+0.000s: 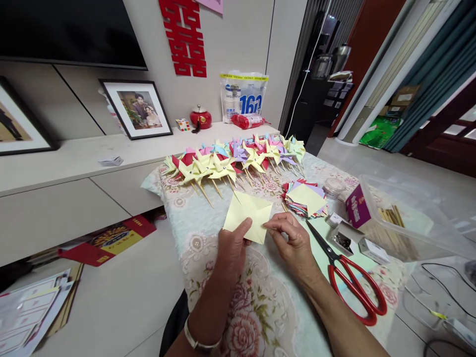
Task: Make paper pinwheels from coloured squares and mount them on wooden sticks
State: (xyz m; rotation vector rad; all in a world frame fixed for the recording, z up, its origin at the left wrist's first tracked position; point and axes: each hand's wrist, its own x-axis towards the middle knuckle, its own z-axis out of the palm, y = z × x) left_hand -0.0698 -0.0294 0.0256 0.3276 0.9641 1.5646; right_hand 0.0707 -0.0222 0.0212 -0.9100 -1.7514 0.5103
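Observation:
My left hand is closed on a pale yellow paper square, its thumb lying across the front. Slits or creases run in from the paper's corners. My right hand pinches at the sheet's right edge; whether anything small is also between those fingertips, I cannot tell. Just beyond my right hand lies a stack of coloured paper squares, with a yellow one on top. Red-handled scissors rest open to the right of my right forearm. Behind the held sheet stand several paper pinwheels on wooden sticks.
Right of the stack are a small box of metal fasteners, a white box and a clear plastic bin with wooden sticks. A flowered cloth covers the table. A cabinet with framed photos runs along the wall.

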